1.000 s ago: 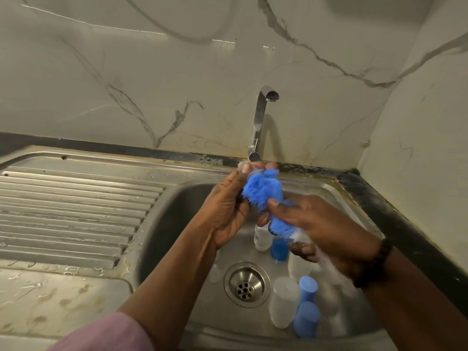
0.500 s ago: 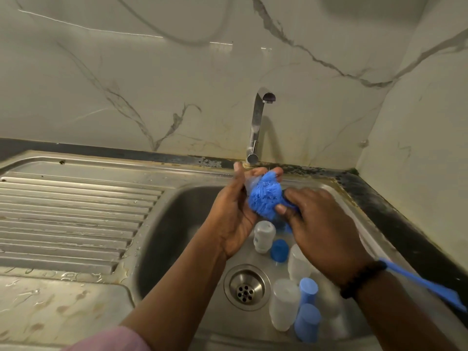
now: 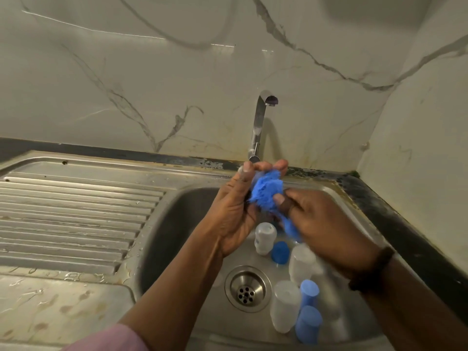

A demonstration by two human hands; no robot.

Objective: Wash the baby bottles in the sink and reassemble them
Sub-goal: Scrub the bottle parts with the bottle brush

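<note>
My sink (image 3: 177, 219) takes up the middle, a steel basin with the ribbed draining board (image 3: 76, 214) running off to my left and a dark counter edge (image 3: 405, 224) close along the right. The marble wall (image 3: 152, 84) stands right behind, so the tap (image 3: 259, 122) has little room at the back; the freest space lies over the draining board.

Down in the basin, beside the drain (image 3: 247, 288), lie the bottle parts. A cloudy bottle (image 3: 285, 305) sits just right of the drain, with two blue caps (image 3: 309, 291) touching its right side, one nearer me than the other. Another cloudy bottle (image 3: 301, 262) stands behind those, partly under my right wrist. Farther back a small white bottle (image 3: 264, 236) leans beside one more blue cap (image 3: 279, 252).

Above all that, under the spout, my left hand (image 3: 235, 211) curls round a clear piece I cannot make out well, thumb and fingertips closed at the top. My right hand (image 3: 326, 229) grips the blue brush (image 3: 268, 191), fingers wrapped on it, its bristles pressed against what my left hand holds.
</note>
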